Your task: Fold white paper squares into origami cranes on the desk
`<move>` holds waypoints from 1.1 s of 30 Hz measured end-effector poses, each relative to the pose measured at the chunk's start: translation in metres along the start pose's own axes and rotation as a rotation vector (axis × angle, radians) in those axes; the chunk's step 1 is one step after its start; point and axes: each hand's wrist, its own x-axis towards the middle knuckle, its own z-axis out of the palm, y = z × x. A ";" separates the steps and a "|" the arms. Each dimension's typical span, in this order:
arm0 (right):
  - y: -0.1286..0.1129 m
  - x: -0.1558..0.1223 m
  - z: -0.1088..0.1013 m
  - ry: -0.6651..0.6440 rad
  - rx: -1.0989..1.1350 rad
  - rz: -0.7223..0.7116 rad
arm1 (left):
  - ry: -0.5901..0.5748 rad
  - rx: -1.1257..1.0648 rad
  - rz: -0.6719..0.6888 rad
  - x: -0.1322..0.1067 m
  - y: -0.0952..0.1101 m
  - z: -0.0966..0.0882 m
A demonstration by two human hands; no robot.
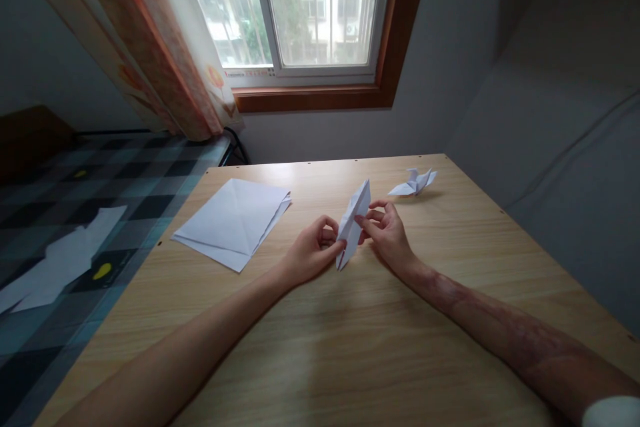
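A folded white paper piece, long and pointed at both ends, is held tilted above the middle of the wooden table. My left hand pinches its lower left edge, thumb in front. On its right side, my right hand grips the paper between thumb and fingers. Two narrow points with a slit between them show at the lower end. Behind my right hand, a finished-looking white paper crane stands on the table. To the left lies a stack of white paper squares with crease lines.
A bed with a checked cover adjoins the table's left side, with white paper scraps on it. Beyond the table's far edge are a wall and a barred window. A curtain hangs at the left.
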 end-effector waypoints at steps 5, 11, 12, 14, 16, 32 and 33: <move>-0.003 -0.004 0.002 -0.098 -0.007 0.031 | 0.063 0.011 0.022 0.000 0.005 0.001; -0.001 -0.010 0.004 -0.223 -0.011 0.065 | 0.100 0.054 0.007 0.001 0.006 0.000; -0.001 -0.011 0.004 -0.233 -0.025 0.066 | 0.103 0.061 0.007 0.001 0.005 -0.001; -0.003 -0.011 0.003 -0.236 -0.062 0.056 | 0.111 0.089 0.006 0.003 0.005 -0.003; -0.005 -0.011 0.003 -0.231 -0.103 0.036 | 0.117 0.126 0.018 0.004 0.006 -0.005; -0.009 -0.011 0.006 -0.347 -0.001 0.131 | 0.200 -0.095 -0.069 0.008 0.000 -0.013; -0.009 -0.011 0.006 -0.351 0.001 0.132 | 0.201 -0.091 -0.077 0.008 0.001 -0.013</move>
